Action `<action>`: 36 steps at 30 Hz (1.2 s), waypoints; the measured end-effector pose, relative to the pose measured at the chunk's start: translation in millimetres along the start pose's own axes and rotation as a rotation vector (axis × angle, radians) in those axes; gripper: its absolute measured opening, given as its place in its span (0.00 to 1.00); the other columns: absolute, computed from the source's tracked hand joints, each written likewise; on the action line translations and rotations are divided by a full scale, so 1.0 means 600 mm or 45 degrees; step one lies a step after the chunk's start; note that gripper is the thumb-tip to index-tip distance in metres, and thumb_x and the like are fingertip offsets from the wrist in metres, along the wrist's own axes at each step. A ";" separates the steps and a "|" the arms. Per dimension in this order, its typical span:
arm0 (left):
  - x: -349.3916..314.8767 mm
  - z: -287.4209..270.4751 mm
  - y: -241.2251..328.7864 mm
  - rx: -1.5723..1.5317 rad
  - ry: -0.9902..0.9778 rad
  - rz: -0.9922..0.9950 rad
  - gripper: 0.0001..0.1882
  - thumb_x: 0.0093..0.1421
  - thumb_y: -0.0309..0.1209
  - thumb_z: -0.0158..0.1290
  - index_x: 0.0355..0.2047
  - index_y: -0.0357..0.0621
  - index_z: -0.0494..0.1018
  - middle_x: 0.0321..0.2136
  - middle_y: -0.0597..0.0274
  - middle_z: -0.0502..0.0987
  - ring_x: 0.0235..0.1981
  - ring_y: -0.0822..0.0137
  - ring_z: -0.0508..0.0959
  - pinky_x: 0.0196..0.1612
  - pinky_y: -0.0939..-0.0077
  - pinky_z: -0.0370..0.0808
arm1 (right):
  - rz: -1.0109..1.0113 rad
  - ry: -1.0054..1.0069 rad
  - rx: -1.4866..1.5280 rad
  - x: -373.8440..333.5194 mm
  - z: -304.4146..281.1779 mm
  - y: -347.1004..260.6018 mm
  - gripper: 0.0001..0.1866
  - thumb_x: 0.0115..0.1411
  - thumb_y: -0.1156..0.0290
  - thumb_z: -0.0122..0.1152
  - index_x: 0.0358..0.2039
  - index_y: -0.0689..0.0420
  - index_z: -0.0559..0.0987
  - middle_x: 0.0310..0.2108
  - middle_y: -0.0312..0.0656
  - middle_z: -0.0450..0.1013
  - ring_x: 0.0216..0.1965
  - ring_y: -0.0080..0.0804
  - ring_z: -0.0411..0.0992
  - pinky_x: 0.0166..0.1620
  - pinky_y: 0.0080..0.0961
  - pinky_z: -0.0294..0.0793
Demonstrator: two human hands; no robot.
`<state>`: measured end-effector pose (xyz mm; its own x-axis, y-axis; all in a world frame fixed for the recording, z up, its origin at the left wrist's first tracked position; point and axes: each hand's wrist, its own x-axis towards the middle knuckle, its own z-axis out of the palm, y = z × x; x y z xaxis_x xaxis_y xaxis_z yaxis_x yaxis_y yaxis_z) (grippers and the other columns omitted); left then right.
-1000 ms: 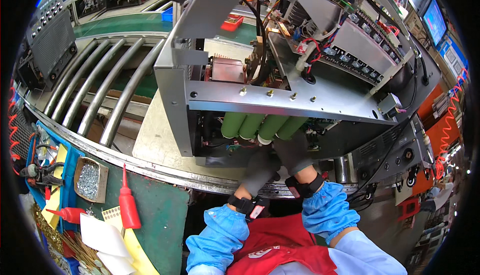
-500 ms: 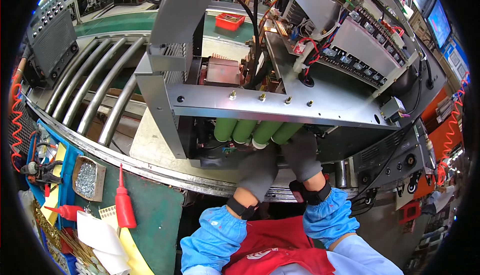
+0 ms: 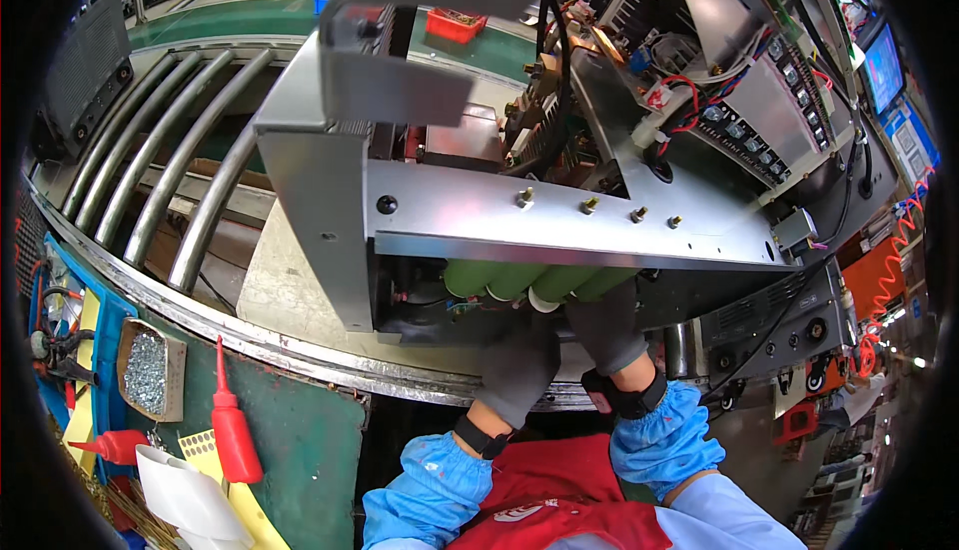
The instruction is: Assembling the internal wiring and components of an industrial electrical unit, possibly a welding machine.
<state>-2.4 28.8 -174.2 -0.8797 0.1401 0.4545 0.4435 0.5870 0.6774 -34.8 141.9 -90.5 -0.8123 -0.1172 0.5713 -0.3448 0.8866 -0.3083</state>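
Observation:
In front of me stands an open grey metal chassis (image 3: pixel 479 220), with green cylinders (image 3: pixel 549 285) lying side by side under its front rail. My left hand (image 3: pixel 519 365), in a dark grey glove, reaches into the opening just below these cylinders. Close beside it on the right, my right hand (image 3: pixel 607 335) wears the same kind of glove and reaches in under the cylinders' right end. The fingers of both hands are hidden inside the chassis, so what they touch or hold does not show. Several brass bolts (image 3: pixel 589 206) stick up from the rail.
Metal rollers (image 3: pixel 215 200) run along the left. On the green bench lie a red squeeze bottle (image 3: pixel 234 430), a carton of small screws (image 3: pixel 150 370) and a blue bin (image 3: pixel 112 320). Wired circuit boards (image 3: pixel 749 130) fill the chassis top. A dark machine (image 3: pixel 769 320) stands at right.
The view has shifted, and the chassis now appears farther right relative to the rollers and slightly turned. Both gloved hands remain under the green cylinders, almost in the same place.

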 end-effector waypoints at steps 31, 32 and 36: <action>0.041 -0.069 0.017 0.022 -0.279 -0.059 0.08 0.55 0.30 0.50 0.33 0.44 0.75 0.27 0.56 0.78 0.28 0.54 0.80 0.27 0.58 0.76 | -0.163 0.021 -0.182 -0.028 0.038 0.047 0.07 0.54 0.70 0.61 0.32 0.57 0.81 0.30 0.48 0.77 0.34 0.50 0.76 0.35 0.40 0.74; 0.037 -0.068 0.021 0.063 -0.288 -0.097 0.09 0.55 0.30 0.50 0.35 0.44 0.75 0.28 0.55 0.78 0.29 0.53 0.80 0.28 0.58 0.77 | -0.160 0.025 -0.173 -0.022 0.038 0.042 0.07 0.54 0.70 0.61 0.32 0.57 0.81 0.30 0.48 0.77 0.34 0.50 0.76 0.35 0.40 0.74; 0.026 -0.065 0.013 0.019 -0.243 -0.071 0.13 0.55 0.30 0.50 0.41 0.44 0.73 0.29 0.53 0.78 0.31 0.52 0.80 0.31 0.57 0.77 | -0.007 0.044 0.134 -0.010 0.032 0.027 0.06 0.54 0.68 0.61 0.30 0.56 0.81 0.30 0.49 0.77 0.34 0.51 0.76 0.35 0.41 0.73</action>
<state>-5.9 4.8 -139.2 -0.9201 0.2546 0.2975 0.3915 0.6094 0.6894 -44.5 148.3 -113.6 -0.7942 -0.1052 0.5984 -0.3982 0.8340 -0.3819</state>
